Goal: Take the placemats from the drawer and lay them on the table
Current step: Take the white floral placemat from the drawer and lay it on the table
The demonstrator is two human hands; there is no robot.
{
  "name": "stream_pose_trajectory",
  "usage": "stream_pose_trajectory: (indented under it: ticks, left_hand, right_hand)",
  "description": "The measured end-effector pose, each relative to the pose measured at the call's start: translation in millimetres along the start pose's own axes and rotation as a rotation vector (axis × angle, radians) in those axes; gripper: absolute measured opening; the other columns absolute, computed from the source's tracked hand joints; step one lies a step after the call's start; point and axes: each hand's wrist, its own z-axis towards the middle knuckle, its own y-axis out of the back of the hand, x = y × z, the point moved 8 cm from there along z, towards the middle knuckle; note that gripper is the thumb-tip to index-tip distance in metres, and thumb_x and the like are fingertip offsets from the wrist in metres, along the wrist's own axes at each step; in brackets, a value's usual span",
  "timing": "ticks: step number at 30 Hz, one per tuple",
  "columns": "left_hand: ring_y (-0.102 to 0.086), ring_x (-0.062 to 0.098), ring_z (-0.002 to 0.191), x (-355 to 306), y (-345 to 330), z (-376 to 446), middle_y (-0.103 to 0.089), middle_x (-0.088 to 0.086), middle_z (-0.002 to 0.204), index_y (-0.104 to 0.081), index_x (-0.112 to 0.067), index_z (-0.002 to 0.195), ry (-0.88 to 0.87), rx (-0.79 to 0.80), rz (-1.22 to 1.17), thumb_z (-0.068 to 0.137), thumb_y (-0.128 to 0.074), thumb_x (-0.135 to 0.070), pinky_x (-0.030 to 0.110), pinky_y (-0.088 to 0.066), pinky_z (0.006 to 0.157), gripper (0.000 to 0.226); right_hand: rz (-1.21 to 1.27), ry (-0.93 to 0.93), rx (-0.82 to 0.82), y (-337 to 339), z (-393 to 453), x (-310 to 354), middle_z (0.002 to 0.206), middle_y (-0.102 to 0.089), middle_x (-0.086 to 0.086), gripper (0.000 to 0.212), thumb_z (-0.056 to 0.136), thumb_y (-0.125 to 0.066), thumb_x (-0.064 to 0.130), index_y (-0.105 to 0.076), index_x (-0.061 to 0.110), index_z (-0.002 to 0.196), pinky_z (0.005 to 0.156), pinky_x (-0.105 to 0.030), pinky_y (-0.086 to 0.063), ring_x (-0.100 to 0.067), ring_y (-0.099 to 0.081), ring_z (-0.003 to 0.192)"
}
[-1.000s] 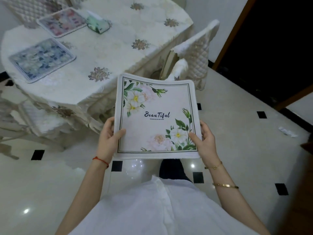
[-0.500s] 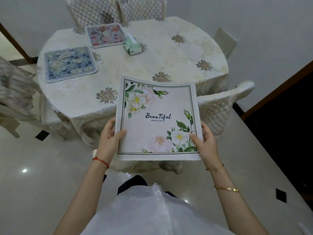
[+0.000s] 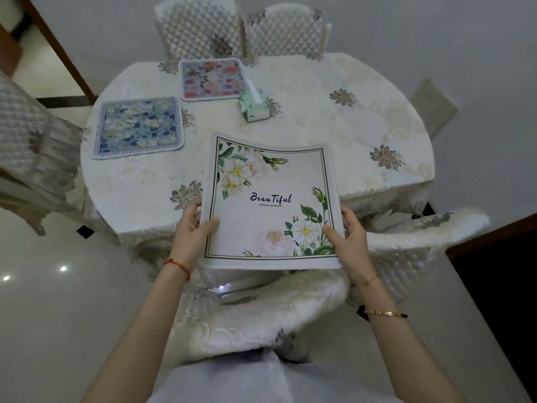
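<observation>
I hold a white placemat (image 3: 270, 216) printed with white flowers and the word "Beautiful", flat above the near edge of the round table (image 3: 334, 135). My left hand (image 3: 193, 231) grips its left edge and my right hand (image 3: 347, 237) grips its right edge, thumbs on top. Two other placemats lie on the cloth: a blue floral one (image 3: 138, 126) at the left and a pink floral one (image 3: 212, 78) at the far side.
A green tissue box (image 3: 254, 104) stands beside the pink mat. Quilted chairs ring the table: two at the back (image 3: 200, 27), one at the left (image 3: 26, 135), one at the right (image 3: 421, 237), one just below my hands (image 3: 261, 312). Glossy tiled floor lies around.
I have come up to the table, which has shifted from the upper left to straight ahead. The white placemat, held in both hands throughout, now hovers over the table's near edge.
</observation>
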Motion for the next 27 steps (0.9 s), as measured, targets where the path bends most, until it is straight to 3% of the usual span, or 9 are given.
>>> stream_pose_trajectory:
  ticks: [2,4,8,13,16,19,22,27]
  left_hand:
    - [-0.062,0.017,0.11,-4,5,31,-0.064,0.005,0.122,-0.05,-0.013,0.129,0.005,-0.04,0.022,0.089,-0.058,0.003,0.029,-0.053,0.092,0.044]
    - [-0.059,0.027,0.117,-6,13,65,-0.061,0.013,0.127,-0.05,-0.012,0.126,-0.001,-0.069,0.051,0.088,-0.06,0.003,0.043,-0.048,0.1,0.042]
    - [-0.058,0.03,0.119,-6,18,122,-0.063,0.012,0.124,-0.055,-0.033,0.111,0.025,-0.082,0.086,0.088,-0.062,-0.005,0.05,-0.047,0.101,0.038]
    - [-0.062,0.028,0.111,13,24,179,-0.065,0.011,0.12,-0.052,-0.022,0.121,0.082,-0.116,0.119,0.089,-0.059,-0.005,0.05,-0.05,0.098,0.037]
    - [-0.063,0.029,0.11,31,26,203,-0.065,0.013,0.118,-0.05,-0.015,0.124,0.125,-0.135,0.123,0.09,-0.057,-0.002,0.047,-0.051,0.096,0.036]
    - [-0.062,0.028,0.107,46,25,222,-0.064,0.013,0.117,-0.049,-0.013,0.124,0.144,-0.148,0.135,0.091,-0.056,-0.001,0.038,-0.053,0.09,0.036]
    - [-0.063,0.019,0.1,64,28,236,-0.065,0.009,0.112,-0.049,-0.016,0.122,0.158,-0.16,0.15,0.092,-0.057,-0.001,0.03,-0.053,0.084,0.035]
    - [-0.062,0.019,0.105,88,34,247,-0.064,0.008,0.118,-0.049,-0.018,0.125,0.201,-0.17,0.173,0.092,-0.059,-0.006,0.038,-0.052,0.093,0.037]
  right_hand:
    - [-0.041,0.011,0.023,-12,35,5,0.119,-0.066,-0.002,0.047,0.09,-0.062,-0.001,-0.05,0.024,0.127,0.092,-0.027,-0.054,-0.015,-0.065,0.107]
    - [-0.076,0.021,0.048,-28,72,6,0.122,-0.065,-0.005,0.048,0.09,-0.063,0.0,-0.048,0.024,0.128,0.094,-0.031,-0.054,-0.015,-0.065,0.107]
    - [-0.124,-0.024,0.061,-57,138,-3,0.127,-0.062,-0.004,0.051,0.091,-0.062,0.003,-0.046,0.013,0.138,0.102,-0.038,-0.05,-0.017,-0.062,0.114]
    - [-0.191,-0.073,0.111,-85,202,-30,0.141,-0.053,-0.006,0.058,0.089,-0.066,0.012,-0.043,0.015,0.142,0.112,-0.047,-0.039,-0.022,-0.05,0.131]
    - [-0.214,-0.112,0.136,-99,232,-51,0.149,-0.044,-0.008,0.064,0.088,-0.067,0.017,-0.039,0.014,0.145,0.116,-0.045,-0.034,-0.022,-0.042,0.137]
    - [-0.265,-0.127,0.181,-113,255,-67,0.144,-0.049,-0.004,0.069,0.082,-0.067,0.032,-0.041,0.018,0.144,0.111,-0.046,-0.04,-0.021,-0.047,0.133]
    - [-0.329,-0.102,0.208,-124,272,-77,0.139,-0.053,-0.004,0.062,0.086,-0.064,0.025,-0.042,0.015,0.143,0.107,-0.047,-0.045,-0.021,-0.052,0.127]
    - [-0.352,-0.111,0.224,-130,286,-96,0.138,-0.055,-0.005,0.065,0.084,-0.063,0.033,-0.042,0.018,0.143,0.103,-0.048,-0.048,-0.023,-0.054,0.126]
